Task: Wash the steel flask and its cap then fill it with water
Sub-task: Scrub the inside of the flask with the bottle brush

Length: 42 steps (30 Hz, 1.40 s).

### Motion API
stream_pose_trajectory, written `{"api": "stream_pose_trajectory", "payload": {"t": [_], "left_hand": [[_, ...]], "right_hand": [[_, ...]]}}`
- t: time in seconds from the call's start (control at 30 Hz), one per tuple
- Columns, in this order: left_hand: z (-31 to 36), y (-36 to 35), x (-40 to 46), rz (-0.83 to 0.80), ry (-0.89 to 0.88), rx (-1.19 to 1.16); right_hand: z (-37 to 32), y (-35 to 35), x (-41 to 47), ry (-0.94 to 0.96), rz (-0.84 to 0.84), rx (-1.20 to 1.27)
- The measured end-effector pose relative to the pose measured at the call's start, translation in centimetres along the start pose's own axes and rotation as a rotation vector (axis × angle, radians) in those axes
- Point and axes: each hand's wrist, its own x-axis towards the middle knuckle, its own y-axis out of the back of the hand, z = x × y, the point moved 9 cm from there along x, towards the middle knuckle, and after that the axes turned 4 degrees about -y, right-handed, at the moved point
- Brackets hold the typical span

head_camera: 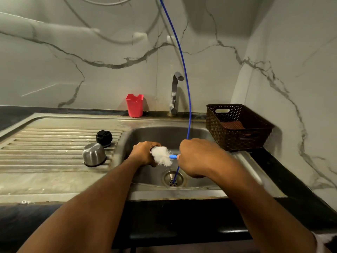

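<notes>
Over the sink basin (145,136), my left hand (144,154) grips the steel flask, which is almost wholly hidden inside the fist; only its dark mouth shows at the brush. My right hand (198,157) holds the blue handle of a bottle brush (162,156), whose white bristles sit at the flask's mouth. On the ribbed drainboard (45,143) to the left stand the steel cup-shaped cap (94,154), upside down, and the black inner stopper (104,138) just behind it.
A steel tap (175,92) stands behind the basin, with no water seen running. A thin blue tube (186,79) hangs from above into the drain (173,178). A red plastic cup (135,105) sits at the back ledge. A brown perforated basket (237,125) stands right of the sink.
</notes>
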Motion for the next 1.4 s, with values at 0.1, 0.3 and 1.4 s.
{"api": "stream_pose_trajectory", "payload": {"t": [0.1,0.3,1.4], "left_hand": [[0.0,0.0,0.0,-0.001,0.004,0.0],[0.3,0.0,-0.2,0.001,-0.012,0.014],[0.7,0.3,-0.1,-0.022,0.038,0.038]], "right_hand": [[-0.4,0.4,0.2,-0.032,0.044,-0.041],[0.5,0.2,-0.3,-0.016,-0.072,-0.073],[-2.3,0.2,1.2,0.035,0.237,-0.509]]}}
